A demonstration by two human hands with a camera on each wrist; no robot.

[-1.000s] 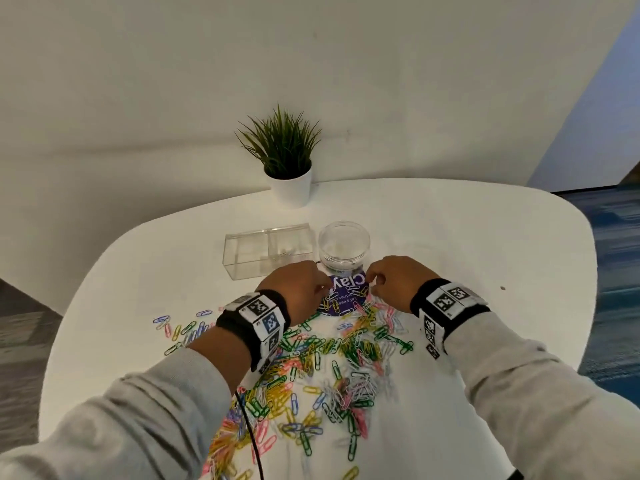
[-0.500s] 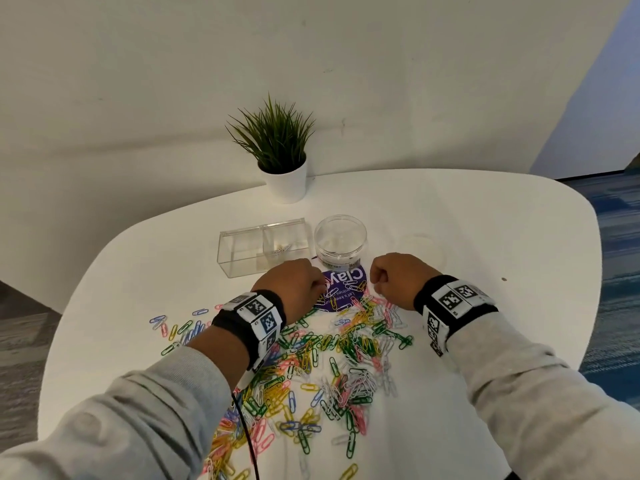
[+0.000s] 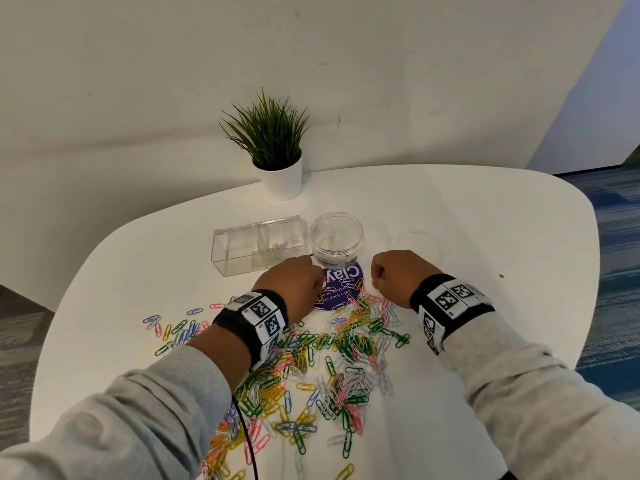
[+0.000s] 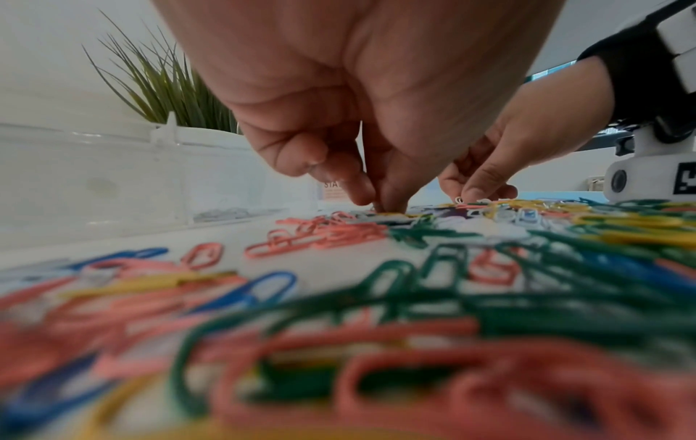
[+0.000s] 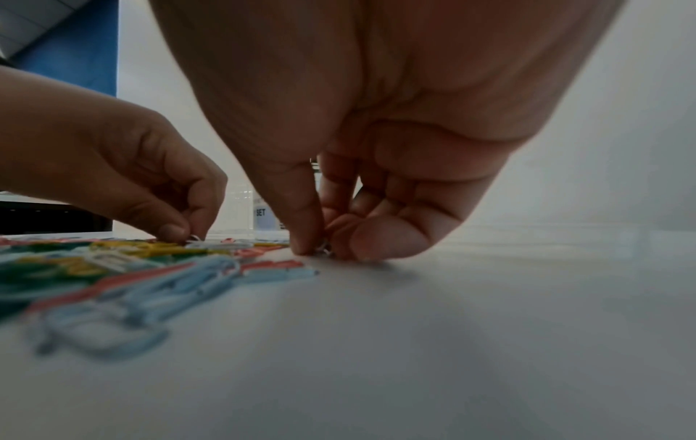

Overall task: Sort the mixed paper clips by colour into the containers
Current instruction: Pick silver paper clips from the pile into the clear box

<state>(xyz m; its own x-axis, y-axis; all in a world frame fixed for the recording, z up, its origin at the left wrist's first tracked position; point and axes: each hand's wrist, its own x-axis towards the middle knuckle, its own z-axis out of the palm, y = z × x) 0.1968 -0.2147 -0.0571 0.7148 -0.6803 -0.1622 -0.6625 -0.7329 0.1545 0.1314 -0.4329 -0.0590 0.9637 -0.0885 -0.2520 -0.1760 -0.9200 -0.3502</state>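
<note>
A heap of mixed paper clips [image 3: 332, 351] in green, yellow, pink, blue and white spreads over the white table [image 3: 485, 220]. My left hand [image 3: 317, 289] reaches down at the heap's far edge, by a purple round sticker [image 3: 341, 291]; its thumb and fingers [image 4: 361, 190] pinch a small pale clip [image 5: 194, 237]. To its right, my right hand [image 3: 374, 280] pinches a white paper clip [image 4: 458, 200] against the table. Behind the hands stand a clear rectangular box [image 3: 258, 244] and a clear round jar [image 3: 336, 237]. The box holds a few pale clips.
A potted grass plant [image 3: 277, 150] stands at the back by the wall. A small group of stray clips [image 3: 173, 327] lies left of my left wrist. Bare table surface stretches to the right of my right hand. A thin black cable [image 3: 246, 431] runs from my left wrist.
My right hand has slid a little to the right, off the purple sticker, so the hands are further apart. The left hand stays at the sticker's left edge.
</note>
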